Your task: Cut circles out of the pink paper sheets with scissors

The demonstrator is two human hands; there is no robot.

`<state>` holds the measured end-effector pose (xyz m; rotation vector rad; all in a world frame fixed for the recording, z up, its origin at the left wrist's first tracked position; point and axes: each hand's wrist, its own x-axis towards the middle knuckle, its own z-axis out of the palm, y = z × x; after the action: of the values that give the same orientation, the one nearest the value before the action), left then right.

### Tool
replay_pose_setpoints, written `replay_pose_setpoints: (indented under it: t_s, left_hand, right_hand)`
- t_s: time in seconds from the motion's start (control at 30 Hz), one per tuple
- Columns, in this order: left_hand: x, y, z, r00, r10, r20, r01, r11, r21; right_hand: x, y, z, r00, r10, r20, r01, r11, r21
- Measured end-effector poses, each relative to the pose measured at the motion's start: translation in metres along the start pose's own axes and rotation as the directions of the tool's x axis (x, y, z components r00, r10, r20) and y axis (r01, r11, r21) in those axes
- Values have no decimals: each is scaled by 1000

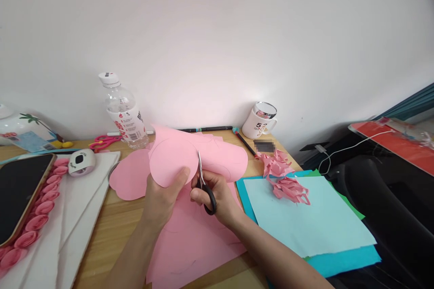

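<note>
My left hand (166,196) grips a sheet of pink paper (172,160), thumb on top near a rounded, partly cut edge. The rest of the sheet curls away to the right, with faint drawn curves on it. In my right hand (217,194) is a pair of scissors (209,201) with black handles. Their blades point up and away, at the paper's edge beside the rounded part. Below both hands lie more pink sheets (200,248) with pencil-like lines. Left of them rests a stack of cut pink paper shapes (130,178) with rounded edges.
Pink paper scraps (288,187) lie on light blue sheets (305,226) at the right. A white mug (259,122) and a plastic bottle (125,115) stand by the wall. Pink-handled scissors (103,142), a white device (81,162) and a phone (23,189) are on the left.
</note>
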<state>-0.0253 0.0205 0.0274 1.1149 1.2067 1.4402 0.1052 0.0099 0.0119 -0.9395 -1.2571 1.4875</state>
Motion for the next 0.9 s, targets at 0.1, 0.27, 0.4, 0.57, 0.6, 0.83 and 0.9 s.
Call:
replay_pose_setpoints:
  t_s: [0.1,0.27,0.4,0.57,0.6,0.83,0.9]
  left_hand:
    - [0,-1,0,1000,-4,1,4,1000,-16]
    - [2,-4,-2,1000,-17,-9,17,999,-38]
    - [1,-4,1,997,24,-68,-22,1000,20]
    - [0,-6,1,995,65,-70,-58,993,100]
    - [0,-7,1,995,75,-70,-68,993,96]
    - [-1,-8,-2,999,36,22,-38,996,81]
    - [-1,-7,-2,999,28,31,-30,996,80]
  right_hand:
    - [0,0,0,1000,-5,2,5,1000,2]
    - [-1,0,1,1000,-2,12,2,1000,4]
    - [-2,0,2,1000,3,5,-3,1000,-7]
    - [-2,2,1,1000,12,0,-12,1000,8]
    - [-1,2,1,1000,17,-1,-17,1000,23]
    - [2,1,-4,999,-44,-20,45,996,83]
    - [2,0,-5,999,-41,-7,42,997,69]
